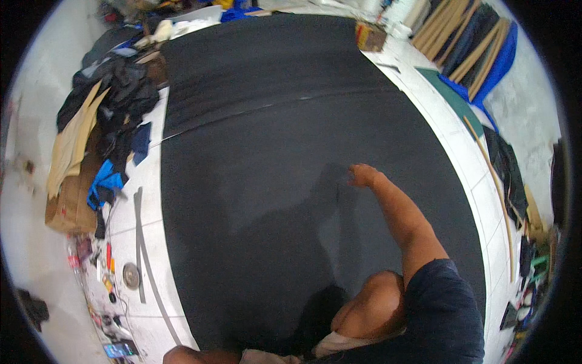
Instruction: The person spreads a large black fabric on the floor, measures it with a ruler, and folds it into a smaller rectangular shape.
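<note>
A large sheet of black fabric (pixel 273 182) lies spread over the floor, wide and mostly flat. Across its far part runs a thin, light, slightly slanting line, with low ripples beyond it. My right arm reaches out over the sheet's right half. At its end my right hand (pixel 363 175) is closed, fingers curled and pinched together, low over the fabric and casting a shadow. Anything between those fingers is hidden or too small to make out. My left hand is out of view; bent knees show at the lower edge.
To the left stand a cardboard box (pixel 73 209) under piled dark cloth (pixel 124 91), dark flat strips (pixel 148 267), a round metal dish (pixel 130 276), small tools and a phone (pixel 121 349). Rightward, a long thin stick (pixel 494 182) lies near leaning rolls (pixel 445 27); a small box (pixel 370 36) sits far off.
</note>
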A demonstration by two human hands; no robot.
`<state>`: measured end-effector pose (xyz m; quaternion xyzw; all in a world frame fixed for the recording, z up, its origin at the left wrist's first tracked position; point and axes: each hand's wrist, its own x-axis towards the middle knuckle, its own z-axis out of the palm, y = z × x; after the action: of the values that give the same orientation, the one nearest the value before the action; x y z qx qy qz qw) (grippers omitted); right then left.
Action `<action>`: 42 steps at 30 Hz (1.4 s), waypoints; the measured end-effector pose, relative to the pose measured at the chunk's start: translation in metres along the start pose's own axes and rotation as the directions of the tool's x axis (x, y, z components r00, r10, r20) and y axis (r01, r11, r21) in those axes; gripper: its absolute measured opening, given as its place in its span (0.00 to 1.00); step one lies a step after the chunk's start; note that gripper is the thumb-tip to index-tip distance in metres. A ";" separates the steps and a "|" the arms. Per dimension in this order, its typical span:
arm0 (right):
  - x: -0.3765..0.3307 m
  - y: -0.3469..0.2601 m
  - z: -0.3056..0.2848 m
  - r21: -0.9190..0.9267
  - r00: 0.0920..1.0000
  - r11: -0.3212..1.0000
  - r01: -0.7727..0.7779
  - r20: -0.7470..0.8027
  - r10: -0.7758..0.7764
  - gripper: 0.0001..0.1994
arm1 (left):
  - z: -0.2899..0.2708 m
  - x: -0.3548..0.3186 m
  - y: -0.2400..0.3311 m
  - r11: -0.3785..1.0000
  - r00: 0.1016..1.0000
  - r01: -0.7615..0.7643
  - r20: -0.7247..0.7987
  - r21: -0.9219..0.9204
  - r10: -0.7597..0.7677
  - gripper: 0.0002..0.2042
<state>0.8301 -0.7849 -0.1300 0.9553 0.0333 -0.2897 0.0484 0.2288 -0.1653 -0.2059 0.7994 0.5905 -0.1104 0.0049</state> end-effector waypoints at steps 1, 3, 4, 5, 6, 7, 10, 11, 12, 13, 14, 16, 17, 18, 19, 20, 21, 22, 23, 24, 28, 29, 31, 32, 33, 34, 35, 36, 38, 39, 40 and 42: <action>0.008 0.004 0.014 0.067 0.999 0.996 -0.054 0.004 0.054 0.37 | -0.015 0.012 0.005 0.999 0.998 -0.054 0.027 -0.006 0.054 0.26; 0.013 0.009 0.017 0.183 0.988 0.971 -0.155 0.006 0.157 0.46 | -0.050 0.035 0.026 0.981 0.980 -0.182 0.072 -0.061 0.186 0.26; 0.018 0.020 0.021 0.197 0.986 0.967 -0.161 -0.001 0.165 0.50 | -0.070 0.050 0.046 0.958 0.957 -0.266 0.085 -0.107 0.276 0.26; 0.021 0.034 0.028 0.210 0.985 0.964 -0.164 -0.007 0.170 0.53 | -0.095 0.072 0.066 0.914 0.915 -0.374 0.097 -0.157 0.391 0.26; 0.026 0.045 0.030 0.224 0.985 0.961 -0.164 -0.019 0.173 0.57 | -0.121 0.090 0.090 0.863 0.870 -0.466 0.079 -0.195 0.487 0.26; 0.028 0.062 0.036 0.217 0.981 0.957 -0.193 0.009 0.195 0.58 | -0.158 0.090 0.143 0.799 0.804 -0.550 0.105 -0.244 0.585 0.26; 0.045 0.076 0.062 0.271 0.977 0.939 -0.213 0.044 0.209 0.61 | -0.246 0.068 0.266 0.576 0.656 -0.713 -0.089 -0.400 0.749 0.19; 0.048 0.077 0.071 0.300 0.977 0.930 -0.211 0.025 0.214 0.61 | -0.271 0.049 0.303 0.578 0.647 -0.718 -0.064 -0.389 0.760 0.19; 0.052 0.070 0.071 0.338 0.979 0.922 -0.191 0.001 0.202 0.61 | -0.290 0.045 0.316 0.537 0.589 -0.774 -0.073 -0.334 0.805 0.19; 0.053 0.065 0.065 0.373 0.978 0.905 -0.203 0.040 0.203 0.61 | -0.306 0.045 0.332 0.486 0.523 -0.828 -0.074 -0.280 0.849 0.19; 0.047 0.060 0.054 0.403 0.974 0.887 -0.227 0.081 0.212 0.60 | -0.324 0.017 0.361 0.557 0.578 -0.792 -0.017 -0.249 0.816 0.19; 0.044 0.056 0.044 0.438 0.962 0.857 -0.273 0.142 0.233 0.59 | -0.317 0.024 0.391 0.494 0.497 -0.838 0.048 -0.230 0.866 0.20; 0.045 0.057 0.044 0.445 0.961 0.852 -0.275 0.145 0.234 0.59 | -0.316 0.018 0.410 0.476 0.469 -0.852 0.088 -0.218 0.879 0.20; 0.049 0.057 0.044 0.452 0.961 0.849 -0.275 0.147 0.232 0.60 | -0.317 0.017 0.430 0.480 0.457 -0.854 0.151 -0.202 0.877 0.21; 0.050 0.061 0.046 0.447 0.959 0.849 -0.282 0.157 0.236 0.60 | -0.307 0.023 0.447 0.440 0.405 -0.868 0.185 -0.230 0.896 0.21; 0.050 0.062 0.041 0.419 0.959 0.864 -0.278 0.171 0.226 0.60 | -0.298 0.024 0.466 0.406 0.346 -0.874 0.244 -0.268 0.906 0.21; 0.052 0.063 0.041 0.406 0.953 0.865 -0.295 0.192 0.234 0.60 | -0.289 0.025 0.490 0.374 0.284 -0.875 0.300 -0.308 0.911 0.21; 0.056 0.067 0.041 0.394 0.946 0.864 -0.312 0.209 0.246 0.60 | -0.275 0.027 0.518 0.326 0.235 -0.907 0.323 -0.265 0.917 0.21; 0.060 0.064 0.043 0.387 0.940 0.864 -0.324 0.233 0.248 0.61 | -0.263 0.031 0.544 0.282 0.195 -0.935 0.353 -0.215 0.915 0.21; 0.064 0.063 0.044 0.354 0.935 0.876 -0.328 0.256 0.247 0.61 | -0.250 0.031 0.577 0.309 0.197 -0.911 0.369 -0.274 0.908 0.21; 0.073 0.060 0.018 0.363 0.925 0.864 -0.348 0.285 0.252 0.64 | -0.176 0.032 0.703 0.285 0.168 -0.816 0.265 -0.503 0.949 0.18; 0.071 0.055 0.014 0.399 0.925 0.849 -0.348 0.292 0.242 0.64 | -0.162 0.026 0.735 0.328 0.212 -0.771 0.266 -0.545 0.940 0.17; 0.071 0.043 0.018 0.383 0.915 0.841 -0.383 0.283 0.288 0.65 | -0.133 0.021 0.805 0.190 0.169 -0.812 0.091 -0.552 0.982 0.17; 0.072 0.039 0.020 0.375 0.908 0.836 -0.401 0.281 0.310 0.65 | -0.120 0.013 0.836 0.173 0.188 -0.811 0.031 -0.559 0.982 0.16; 0.078 0.036 0.018 0.384 0.900 0.824 -0.417 0.304 0.313 0.66 | -0.114 0.007 0.864 0.158 0.208 -0.816 -0.028 -0.557 0.978 0.16; 0.079 0.035 0.016 0.393 0.886 0.807 -0.441 0.332 0.322 0.67 | -0.111 0.000 0.891 0.101 0.155 -0.860 -0.066 -0.500 0.986 0.15; 0.078 0.036 0.015 0.404 0.871 0.785 -0.469 0.358 0.337 0.67 | -0.108 -0.010 0.920 0.035 0.091 -0.897 -0.105 -0.441 0.990 0.15; 0.078 0.037 0.016 0.401 0.868 0.785 -0.471 0.367 0.333 0.67 | -0.106 -0.020 0.941 -0.034 0.021 -0.925 -0.141 -0.378 0.990 0.14; 0.080 0.040 0.016 0.413 0.865 0.774 -0.481 0.369 0.341 0.66 | -0.102 -0.024 0.989 -0.068 -0.016 -0.947 -0.167 -0.315 0.986 0.14; 0.081 0.039 0.015 0.426 0.872 0.773 -0.470 0.358 0.332 0.66 | -0.101 -0.023 1.014 -0.092 -0.040 -0.954 -0.181 -0.285 0.983 0.15; 0.081 0.041 0.015 0.430 0.875 0.772 -0.468 0.351 0.334 0.66 | -0.100 -0.025 1.041 -0.072 -0.045 -0.967 -0.113 -0.243 0.993 0.18; 0.082 0.043 0.014 0.432 0.872 0.768 -0.472 0.356 0.336 0.65 | -0.098 -0.033 1.081 -0.066 -0.062 -0.993 -0.038 -0.098 0.997 0.28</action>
<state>0.8942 -0.8263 -0.1835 0.8718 -0.2585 -0.3924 -0.1382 1.2586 -0.5101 -0.2362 0.9735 -0.1738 -0.0620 0.1350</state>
